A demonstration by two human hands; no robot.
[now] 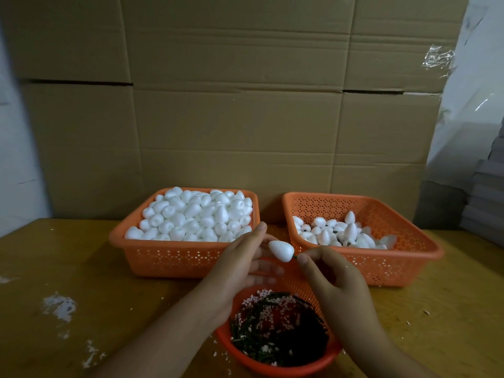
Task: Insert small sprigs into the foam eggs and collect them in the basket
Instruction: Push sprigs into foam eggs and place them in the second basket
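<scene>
Hands (286, 268) hold foam egg (281, 251) between them, above sprig bowl (300, 371).

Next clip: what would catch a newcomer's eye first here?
Probably the heaped white foam eggs filling the left orange basket at the back of the table. Next, the single egg held mid-frame between the left hand and right hand, above a round basket of dark green sprigs.
</scene>
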